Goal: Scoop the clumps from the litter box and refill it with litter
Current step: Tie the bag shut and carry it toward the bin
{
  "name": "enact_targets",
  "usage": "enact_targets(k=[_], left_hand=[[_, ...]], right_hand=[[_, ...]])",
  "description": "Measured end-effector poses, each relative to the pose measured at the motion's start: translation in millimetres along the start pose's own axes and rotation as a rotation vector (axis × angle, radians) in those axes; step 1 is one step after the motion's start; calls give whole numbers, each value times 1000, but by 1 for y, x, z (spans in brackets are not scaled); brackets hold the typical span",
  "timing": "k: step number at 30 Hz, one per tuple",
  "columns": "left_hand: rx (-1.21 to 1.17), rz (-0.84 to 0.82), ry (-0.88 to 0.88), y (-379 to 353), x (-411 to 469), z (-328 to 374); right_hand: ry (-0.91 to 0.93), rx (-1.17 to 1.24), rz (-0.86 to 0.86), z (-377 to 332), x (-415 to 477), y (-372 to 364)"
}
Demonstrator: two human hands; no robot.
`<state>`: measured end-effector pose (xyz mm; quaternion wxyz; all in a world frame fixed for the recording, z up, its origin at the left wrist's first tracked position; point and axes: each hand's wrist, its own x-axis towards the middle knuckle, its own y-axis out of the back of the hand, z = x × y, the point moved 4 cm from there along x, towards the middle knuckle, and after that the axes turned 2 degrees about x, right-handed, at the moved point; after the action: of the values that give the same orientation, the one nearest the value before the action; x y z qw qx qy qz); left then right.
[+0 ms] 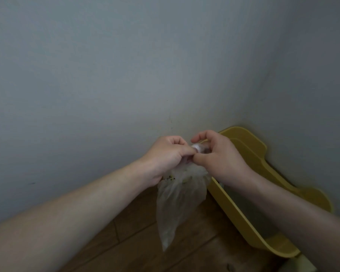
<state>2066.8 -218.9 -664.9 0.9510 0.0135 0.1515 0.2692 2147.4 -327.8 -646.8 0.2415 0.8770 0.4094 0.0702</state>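
A thin clear plastic bag (180, 197) hangs above the wooden floor, with small dark and yellowish bits showing near its top. My left hand (165, 154) and my right hand (216, 154) meet at the bag's gathered neck, and both pinch the twisted plastic there. The yellow litter box (249, 154) stands in the corner to the right, partly behind my right forearm. Its inside is mostly hidden.
Grey-blue walls meet in a corner just behind my hands. A wooden plank floor (137, 244) lies below the bag. A pale object (300, 265) shows at the bottom edge beside the box's near end.
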Motion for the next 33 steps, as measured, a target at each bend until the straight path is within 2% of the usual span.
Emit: enact_targets(k=[4, 7, 12, 18, 21, 26, 33], left_hand=[[1, -42, -90, 18, 1, -3], [160, -36, -105, 36, -3, -24], [401, -152, -75, 36, -22, -66], [394, -27, -168, 37, -24, -74], [373, 42, -192, 47, -32, -48], [292, 69, -167, 68, -66, 24], [187, 257, -82, 96, -159, 187]], right_hand=[[-46, 97, 13, -1, 0, -1], [-62, 99, 58, -4, 2, 2], [-68, 171, 140, -10, 6, 2], [-20, 354, 195, -42, 15, -3], [-17, 398, 176, -74, 18, 0], [-54, 392, 115, -156, 7, 27], [-56, 318, 49, -332, -32, 91]])
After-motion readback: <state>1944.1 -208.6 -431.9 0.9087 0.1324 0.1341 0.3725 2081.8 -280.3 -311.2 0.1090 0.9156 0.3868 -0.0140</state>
